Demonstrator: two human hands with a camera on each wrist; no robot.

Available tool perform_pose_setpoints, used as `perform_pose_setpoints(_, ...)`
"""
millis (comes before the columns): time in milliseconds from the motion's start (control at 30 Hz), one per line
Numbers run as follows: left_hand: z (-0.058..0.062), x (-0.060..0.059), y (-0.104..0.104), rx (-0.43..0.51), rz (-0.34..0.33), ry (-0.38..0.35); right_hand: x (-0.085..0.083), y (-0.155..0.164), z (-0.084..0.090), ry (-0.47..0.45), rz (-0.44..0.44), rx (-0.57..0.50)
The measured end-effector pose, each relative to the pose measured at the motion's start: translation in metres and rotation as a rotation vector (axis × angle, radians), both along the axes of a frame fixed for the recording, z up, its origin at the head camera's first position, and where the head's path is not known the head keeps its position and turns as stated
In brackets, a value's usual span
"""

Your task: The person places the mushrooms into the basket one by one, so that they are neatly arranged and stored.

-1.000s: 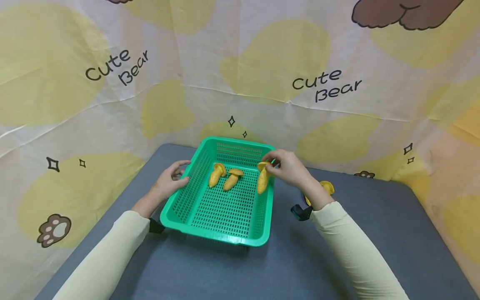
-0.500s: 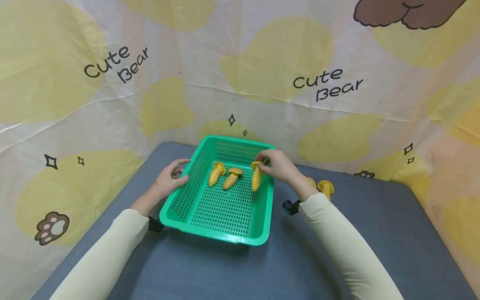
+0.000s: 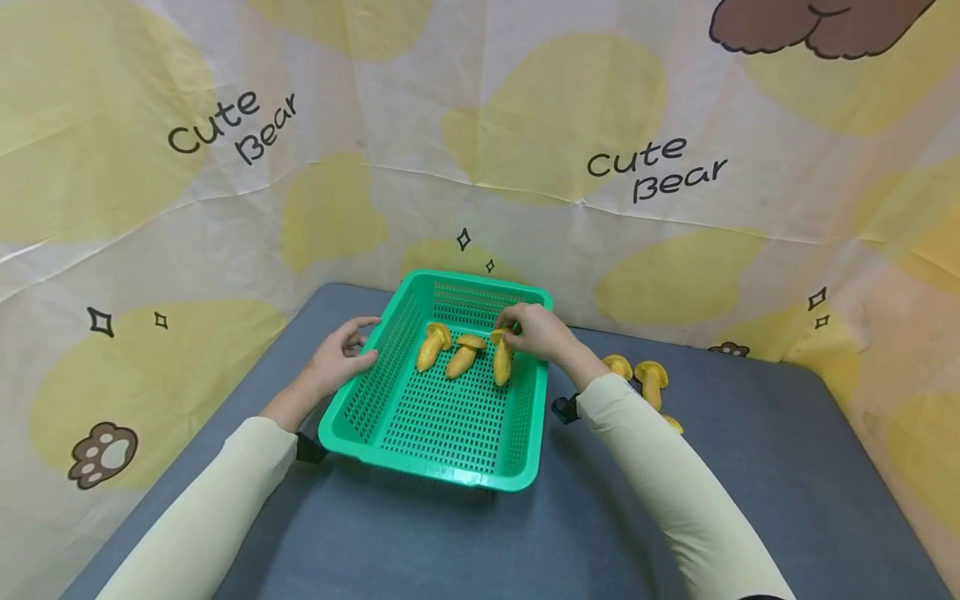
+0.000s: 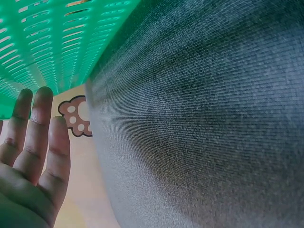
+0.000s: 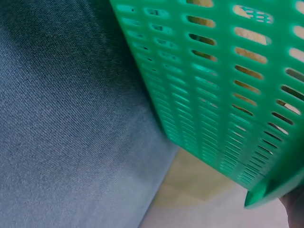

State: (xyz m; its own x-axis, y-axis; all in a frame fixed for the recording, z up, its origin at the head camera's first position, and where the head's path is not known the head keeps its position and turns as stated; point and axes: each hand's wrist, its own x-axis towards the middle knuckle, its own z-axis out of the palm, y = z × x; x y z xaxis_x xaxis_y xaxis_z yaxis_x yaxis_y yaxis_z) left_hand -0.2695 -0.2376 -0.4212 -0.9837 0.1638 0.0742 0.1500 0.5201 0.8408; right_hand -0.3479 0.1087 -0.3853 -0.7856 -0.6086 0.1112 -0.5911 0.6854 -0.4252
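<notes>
A yellow mushroom (image 3: 502,368) stands stem-down inside the green slotted plastic basket (image 3: 431,473), and my right hand (image 3: 542,333) pinches it by the cap from over the right rim. To its left, two more yellow mushrooms lie on the basket floor, a leftmost mushroom (image 3: 431,350) and a middle mushroom (image 3: 462,358). My left hand (image 3: 335,362) rests against the basket's left side, index finger at the rim. The left wrist view shows its fingers (image 4: 58,142) extended beside the basket wall (image 4: 52,47). Only a dark edge of the right hand shows in the right wrist view, behind the basket wall (image 5: 221,95).
Right of the basket, by the right forearm, lie a back mushroom (image 3: 617,365), a larger mushroom (image 3: 652,377) and a partly hidden mushroom (image 3: 674,423). They sit on a grey cloth-covered table (image 3: 772,442). A printed curtain (image 3: 525,117) hangs close behind the basket.
My right hand has carried its mushroom leftward from the basket's right wall toward the other two inside. The mushrooms outside have come into view beside the forearm. My left hand has stayed in place.
</notes>
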Motion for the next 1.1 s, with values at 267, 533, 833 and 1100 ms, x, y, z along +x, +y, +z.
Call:
perform_pose_setpoints(267,-0.003,-0.002,-0.002,-0.010,0.002,0.005,-0.008,-0.008,-0.005,-0.032,-0.029,0.049)
perform_pose_setpoints(533,-0.004,-0.002,-0.001,-0.024,0.004,-0.004,-0.010,-0.015,-0.008,-0.021,-0.090,0.155)
perform_pose_setpoints(833,-0.003,-0.002,-0.002,-0.014,0.003,-0.001,-0.013,-0.019,-0.011,0.029,-0.115,0.286)
perform_pose_setpoints(1100,-0.003,-0.002,-0.002,-0.023,-0.001,-0.013,-0.010,-0.021,-0.011,0.070,-0.138,0.344)
